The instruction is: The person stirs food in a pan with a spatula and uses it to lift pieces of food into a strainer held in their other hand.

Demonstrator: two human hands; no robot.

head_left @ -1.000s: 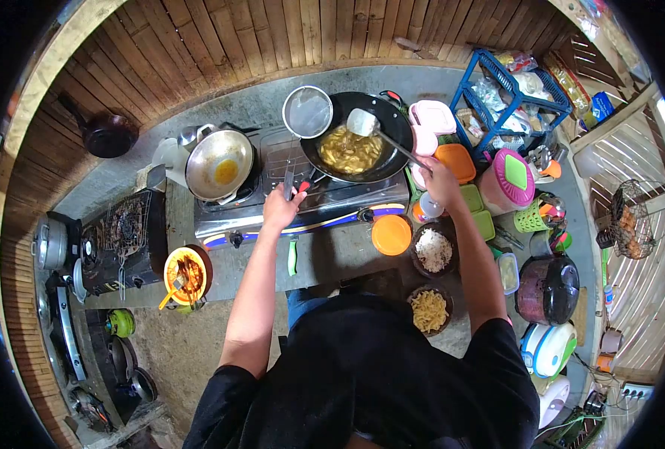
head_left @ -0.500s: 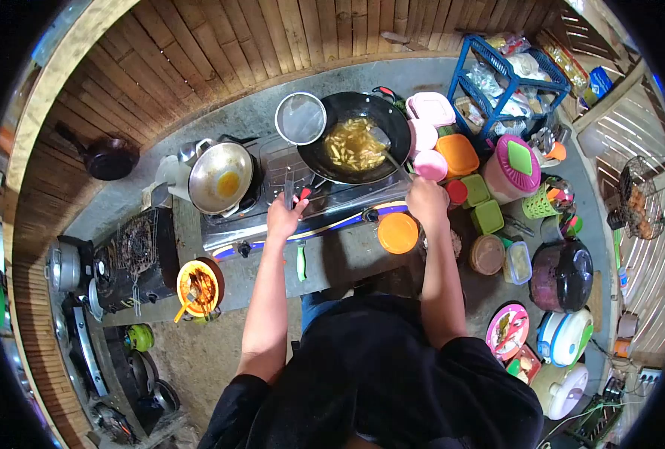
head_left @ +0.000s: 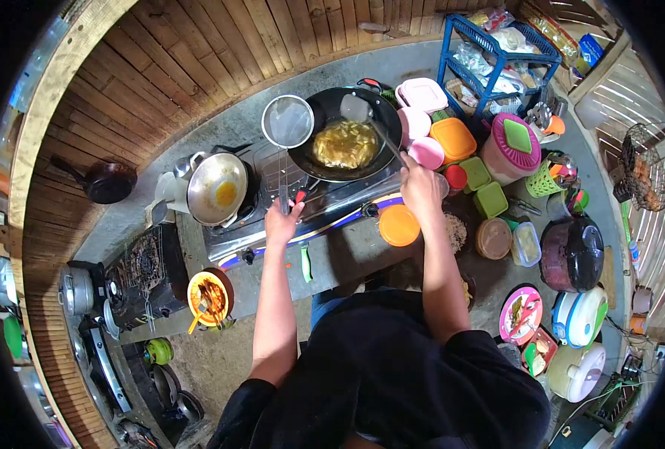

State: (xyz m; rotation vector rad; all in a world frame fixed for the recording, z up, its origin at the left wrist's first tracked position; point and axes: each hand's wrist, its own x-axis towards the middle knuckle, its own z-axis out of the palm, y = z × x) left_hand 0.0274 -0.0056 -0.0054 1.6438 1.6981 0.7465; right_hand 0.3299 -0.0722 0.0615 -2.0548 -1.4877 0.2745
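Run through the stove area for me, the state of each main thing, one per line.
Round mesh strainer: empty, in the left hand
Metal spatula: in the right hand, blade off the food
Black wok: holding food in oil
Silver two-handled pan: small yellow pool inside
Metal stove: flame can't be seen
Clear pink-lidded bucket: closed

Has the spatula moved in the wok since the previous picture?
Yes. The spatula has gone from the right side of the wok towards its far rim, beyond the frying food.
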